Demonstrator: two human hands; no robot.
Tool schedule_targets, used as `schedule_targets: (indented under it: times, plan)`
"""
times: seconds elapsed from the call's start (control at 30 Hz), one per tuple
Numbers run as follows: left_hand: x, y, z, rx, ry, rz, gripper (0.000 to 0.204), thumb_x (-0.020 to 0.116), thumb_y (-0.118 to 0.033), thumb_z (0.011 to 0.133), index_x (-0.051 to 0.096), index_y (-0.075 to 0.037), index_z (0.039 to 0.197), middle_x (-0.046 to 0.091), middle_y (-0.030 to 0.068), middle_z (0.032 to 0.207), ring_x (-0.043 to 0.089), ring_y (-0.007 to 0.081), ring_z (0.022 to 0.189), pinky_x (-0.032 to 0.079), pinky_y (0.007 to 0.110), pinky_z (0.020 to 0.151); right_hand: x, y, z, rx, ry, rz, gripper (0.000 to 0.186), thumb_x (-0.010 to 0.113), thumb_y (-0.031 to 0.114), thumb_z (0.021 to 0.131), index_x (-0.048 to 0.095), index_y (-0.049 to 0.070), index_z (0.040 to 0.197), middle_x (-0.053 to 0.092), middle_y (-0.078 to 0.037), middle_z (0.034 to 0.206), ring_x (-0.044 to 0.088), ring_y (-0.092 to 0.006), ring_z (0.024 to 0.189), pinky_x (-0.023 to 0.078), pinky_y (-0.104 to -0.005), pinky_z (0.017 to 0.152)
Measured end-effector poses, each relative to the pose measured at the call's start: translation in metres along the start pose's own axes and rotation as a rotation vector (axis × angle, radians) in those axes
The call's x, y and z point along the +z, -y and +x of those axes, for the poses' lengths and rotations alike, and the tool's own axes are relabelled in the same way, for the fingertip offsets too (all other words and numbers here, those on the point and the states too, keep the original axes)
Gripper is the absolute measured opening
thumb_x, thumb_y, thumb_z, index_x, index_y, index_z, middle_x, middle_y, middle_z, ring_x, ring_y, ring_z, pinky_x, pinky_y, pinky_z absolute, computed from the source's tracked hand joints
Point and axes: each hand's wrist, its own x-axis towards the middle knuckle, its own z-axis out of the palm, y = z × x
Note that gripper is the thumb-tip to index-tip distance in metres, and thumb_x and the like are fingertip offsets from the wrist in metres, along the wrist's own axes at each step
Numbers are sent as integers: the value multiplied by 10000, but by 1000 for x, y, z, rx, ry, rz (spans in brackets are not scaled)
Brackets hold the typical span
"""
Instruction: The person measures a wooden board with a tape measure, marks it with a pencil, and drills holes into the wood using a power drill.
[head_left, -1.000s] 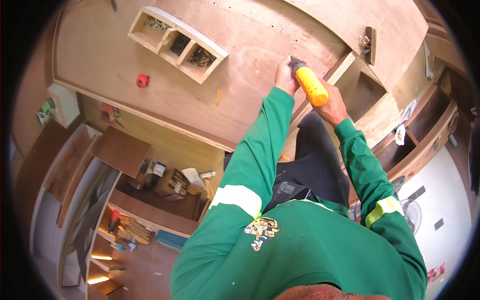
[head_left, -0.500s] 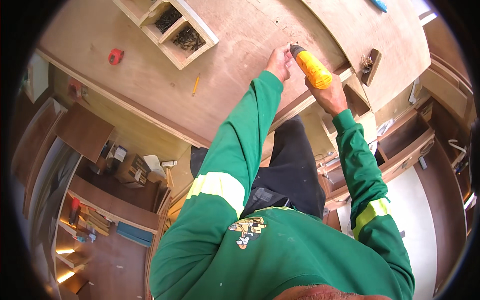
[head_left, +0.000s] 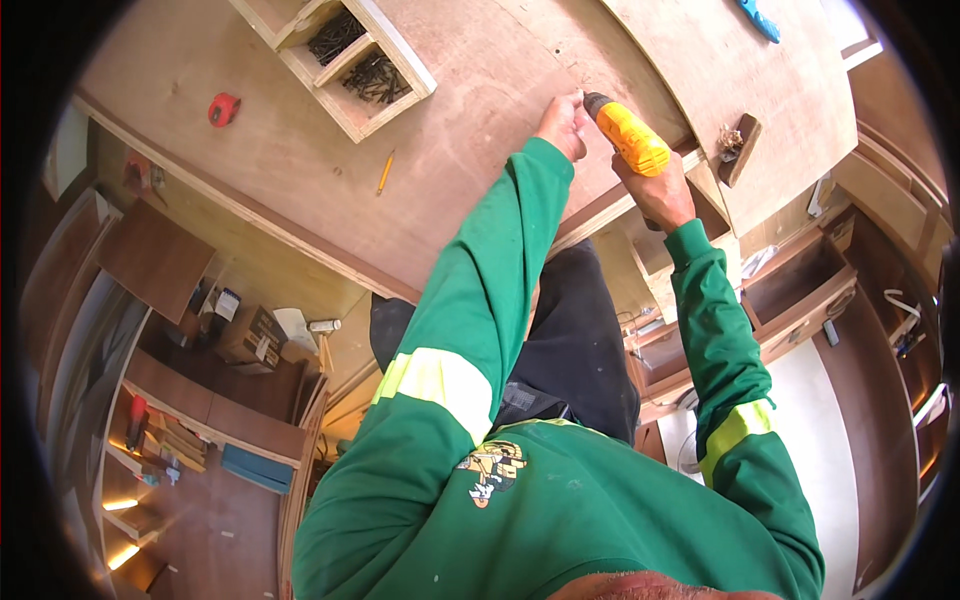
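My right hand (head_left: 660,195) is wrapped round the handle of a yellow cordless drill (head_left: 635,142). The drill's dark chuck points up and to the left, over the plywood panel (head_left: 290,180). Close beside the chuck is my left hand (head_left: 562,126), its fingers drawn together in a pinch at the drill's tip. Whatever they hold is too small to make out. A yellow pencil (head_left: 385,173) and a red tape measure (head_left: 224,109) lie on the panel to the left. Above them stands a wooden box (head_left: 378,122) with dark screws (head_left: 374,77) in its compartments.
A wooden hand plane (head_left: 740,150) with shavings rests on the curved board (head_left: 800,90) at the right, and a blue tool (head_left: 760,18) lies farther off. Beyond the panel's near edge, a cardboard box (head_left: 250,338) sits low at the left. Open drawers (head_left: 795,280) stand at the right.
The whole view has shifted slightly. Both hands stay together at the drill's tip, with the drill still in my right hand and held at nearly the same angle.
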Motion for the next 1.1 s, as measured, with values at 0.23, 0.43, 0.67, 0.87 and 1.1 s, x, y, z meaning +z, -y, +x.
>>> schedule_targets:
  times: [0.23,0.43,0.67,0.87,1.1]
  plan:
    - [0,-3,-9,46,-22,-36,302,648,-380,934,643,-185,1164,563,-16,1182,510,192,1033,363,349,944,0,4,2,60,3,35,294,702,200,826,669,-2,1038,690,-214,835,676,-284,732,534,-398,708]
    - [-8,-11,-18,47,13,19,297,641,-349,942,632,-175,1182,586,-28,1212,518,191,1097,345,372,1019,4,4,3,29,12,22,282,694,202,826,667,-2,1020,687,-213,806,678,-302,716,531,-409,694]
    - [-4,-10,-26,82,28,44,201,618,-289,917,680,-208,1090,624,-59,1066,507,143,936,394,316,848,10,1,-2,-13,-11,-58,291,703,198,868,683,1,1081,663,-60,769,596,-144,674,510,-323,652]
    - [-1,-9,-16,52,17,95,199,659,-346,914,674,-232,1077,624,-75,1136,528,138,988,372,338,790,9,-2,-3,1,-55,32,297,699,207,866,693,12,1089,675,-52,795,613,-138,698,515,-324,660]
    - [1,-11,-17,48,-2,54,216,661,-358,921,669,-230,1095,616,-82,1134,528,135,995,370,346,806,3,3,2,57,-16,40,306,701,190,838,663,-4,1072,689,-161,809,654,-227,709,528,-379,693]
